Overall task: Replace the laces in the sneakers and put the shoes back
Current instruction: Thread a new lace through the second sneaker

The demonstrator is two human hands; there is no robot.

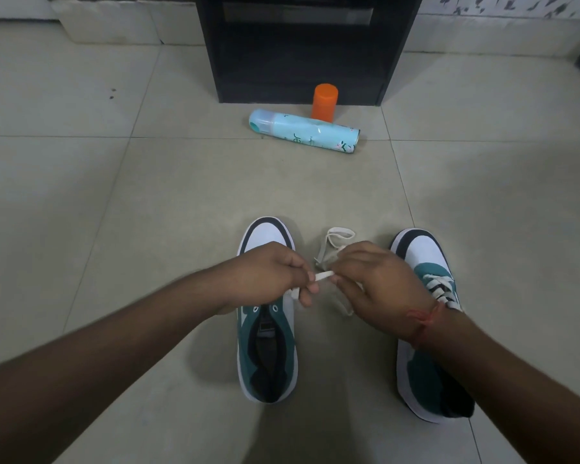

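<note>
- Left hand (pixel 275 276) is curled over the front of the left sneaker (pixel 267 329), pinching one end of a white lace (pixel 323 275) between thumb and fingers.
- Right hand (pixel 375 283) pinches the same lace just beside it; the rest of the lace loops loosely on the floor (pixel 148 195) beyond both hands.
- The left sneaker sits mid-floor, toe away, its top eyelets bare.
- Right sneaker (pixel 426 323) stands alongside, partly under the right wrist, which wears a red thread (pixel 424 321); its laces are in.
- A pale blue spray can (pixel 303 131) lies on its side farther off, an orange cap (pixel 324 101) upright behind it, against a black cabinet (pixel 302 48).
</note>
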